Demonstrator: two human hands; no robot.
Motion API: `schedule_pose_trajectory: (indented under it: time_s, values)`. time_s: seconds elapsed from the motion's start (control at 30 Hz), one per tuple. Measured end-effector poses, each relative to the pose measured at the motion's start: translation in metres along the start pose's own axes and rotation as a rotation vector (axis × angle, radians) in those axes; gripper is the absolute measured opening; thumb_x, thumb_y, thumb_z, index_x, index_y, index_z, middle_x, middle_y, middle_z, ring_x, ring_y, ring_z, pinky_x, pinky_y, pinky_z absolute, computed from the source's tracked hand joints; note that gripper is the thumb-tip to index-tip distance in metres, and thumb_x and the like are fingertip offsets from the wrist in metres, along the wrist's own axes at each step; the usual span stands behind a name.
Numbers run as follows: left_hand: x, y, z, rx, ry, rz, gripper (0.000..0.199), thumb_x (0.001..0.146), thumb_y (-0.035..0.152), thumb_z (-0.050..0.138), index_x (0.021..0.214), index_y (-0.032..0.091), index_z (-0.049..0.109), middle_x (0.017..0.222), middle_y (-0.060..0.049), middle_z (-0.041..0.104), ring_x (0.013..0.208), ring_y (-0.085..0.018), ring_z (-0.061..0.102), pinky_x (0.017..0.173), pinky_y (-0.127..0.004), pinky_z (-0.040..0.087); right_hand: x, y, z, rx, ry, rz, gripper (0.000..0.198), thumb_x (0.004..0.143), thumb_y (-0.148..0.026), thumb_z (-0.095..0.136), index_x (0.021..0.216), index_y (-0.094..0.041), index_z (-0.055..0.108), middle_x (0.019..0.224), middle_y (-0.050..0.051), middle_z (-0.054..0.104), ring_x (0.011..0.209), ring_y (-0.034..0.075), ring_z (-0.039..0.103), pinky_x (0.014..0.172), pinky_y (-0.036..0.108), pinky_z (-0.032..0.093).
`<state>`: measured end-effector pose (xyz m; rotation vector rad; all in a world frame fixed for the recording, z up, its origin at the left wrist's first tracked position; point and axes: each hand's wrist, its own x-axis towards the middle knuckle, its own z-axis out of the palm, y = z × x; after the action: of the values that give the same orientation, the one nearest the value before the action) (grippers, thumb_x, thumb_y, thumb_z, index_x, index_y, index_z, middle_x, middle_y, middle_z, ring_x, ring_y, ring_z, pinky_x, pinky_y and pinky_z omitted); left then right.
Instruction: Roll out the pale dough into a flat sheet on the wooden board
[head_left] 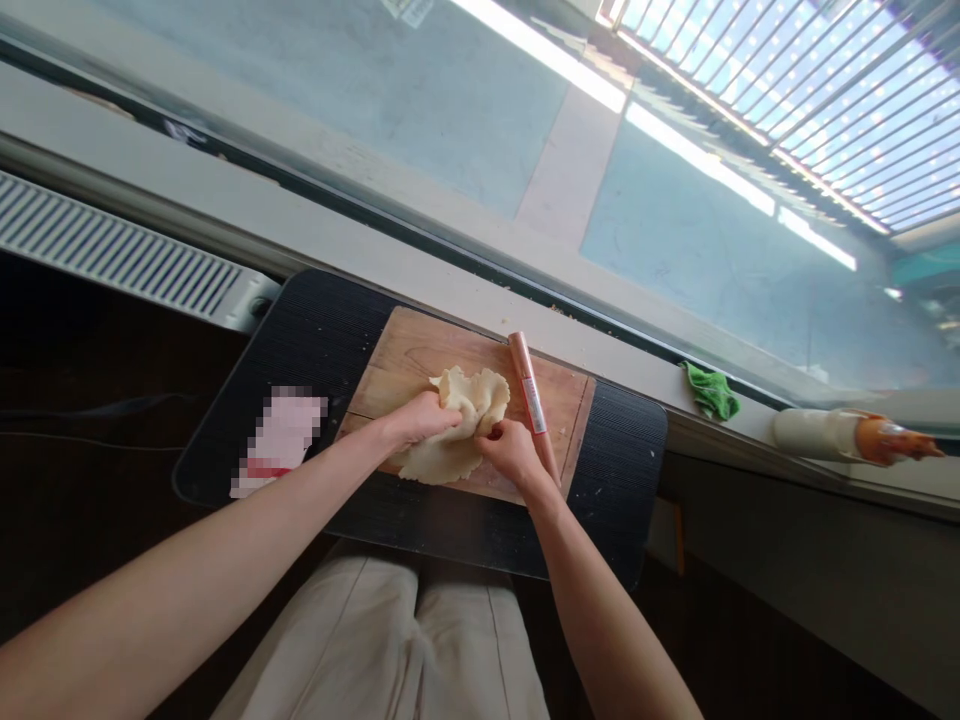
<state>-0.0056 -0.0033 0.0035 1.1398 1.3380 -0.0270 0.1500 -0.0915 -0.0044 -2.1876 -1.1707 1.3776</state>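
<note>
A pale sheet of dough (442, 458) lies crumpled on a wooden cutting board (412, 340), its far part raised in folds. My left hand (421, 418) grips the dough from the left, fingers closed on a fold. From the right, my right hand (511, 450) pinches the dough's edge, its thumb and fingers pressed together. Close beside that hand, a rolling pin (531, 395) with a printed label rests slantwise on the board, its near end passing behind my right wrist.
The board sits on a small black table (615, 470). Left on it is a blurred-out pink and white item (289, 430). Along the windowsill are a green cloth (711, 390) and a white container (814, 433) with an orange top. A radiator (127, 250) stands at the left.
</note>
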Motion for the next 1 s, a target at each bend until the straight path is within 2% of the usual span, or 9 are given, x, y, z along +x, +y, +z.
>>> schedule_pose_trajectory:
  time_s: [0.13,0.23,0.43,0.57,0.8,0.9,1.0]
  values:
    - [0.002,0.008,0.000,-0.075,-0.071,-0.015,0.028,0.056,0.021,0.058,0.082,0.016,0.067,0.071,-0.003,0.068,0.063,-0.017,0.061,0.052,-0.023,0.044,0.002,-0.011,0.014,-0.278,0.068,0.006,0.012,0.071,-0.028,0.060,0.077,-0.018,0.063,0.081,0.010,0.067,0.072,0.022,0.061,0.063,0.030,0.043]
    - [0.000,0.012,0.000,-0.125,-0.110,-0.037,0.022,0.054,0.018,0.057,0.075,0.016,0.066,0.065,-0.001,0.065,0.060,-0.016,0.059,0.051,-0.022,0.042,0.007,-0.015,0.018,-0.337,0.104,0.023,0.011,0.072,-0.026,0.058,0.075,-0.018,0.063,0.083,0.013,0.067,0.075,0.024,0.063,0.067,0.032,0.044]
    - [0.000,0.009,-0.002,-0.155,-0.186,-0.087,0.017,0.052,0.017,0.055,0.068,0.017,0.060,0.056,0.003,0.057,0.049,-0.011,0.050,0.044,-0.019,0.036,0.018,-0.014,0.009,-0.123,0.049,0.071,0.013,0.063,-0.031,0.063,0.061,-0.019,0.060,0.061,0.004,0.061,0.058,0.017,0.056,0.055,0.026,0.038]
    - [-0.002,0.004,-0.001,-0.217,-0.226,-0.098,0.021,0.052,0.018,0.055,0.073,0.017,0.060,0.060,0.001,0.060,0.051,-0.012,0.054,0.046,-0.021,0.040,0.016,-0.012,0.007,0.008,-0.019,0.059,0.012,0.060,-0.028,0.061,0.056,-0.018,0.057,0.055,-0.001,0.056,0.051,0.011,0.048,0.049,0.022,0.034]
    - [-0.006,0.000,0.005,-0.228,-0.091,-0.051,0.021,0.059,0.023,0.060,0.078,0.015,0.063,0.070,-0.002,0.066,0.061,-0.015,0.060,0.051,-0.021,0.043,0.004,0.000,0.007,0.120,0.107,0.003,0.013,0.065,-0.030,0.057,0.066,-0.017,0.059,0.062,-0.002,0.059,0.058,0.011,0.051,0.053,0.020,0.037]
    - [0.001,-0.001,0.003,-0.292,-0.100,-0.043,0.019,0.059,0.022,0.061,0.077,0.016,0.063,0.072,-0.002,0.067,0.063,-0.015,0.061,0.054,-0.021,0.046,0.009,-0.001,0.007,0.130,0.093,0.004,0.013,0.062,-0.030,0.059,0.061,-0.018,0.054,0.056,-0.005,0.052,0.053,0.009,0.045,0.048,0.019,0.031]
    - [0.007,-0.005,-0.001,-0.363,-0.143,-0.073,0.020,0.058,0.022,0.065,0.077,0.017,0.064,0.072,0.000,0.068,0.063,-0.014,0.061,0.055,-0.020,0.047,0.016,-0.005,0.007,0.152,0.024,-0.013,0.014,0.062,-0.029,0.060,0.058,-0.017,0.052,0.054,-0.006,0.047,0.051,0.007,0.039,0.047,0.019,0.029]
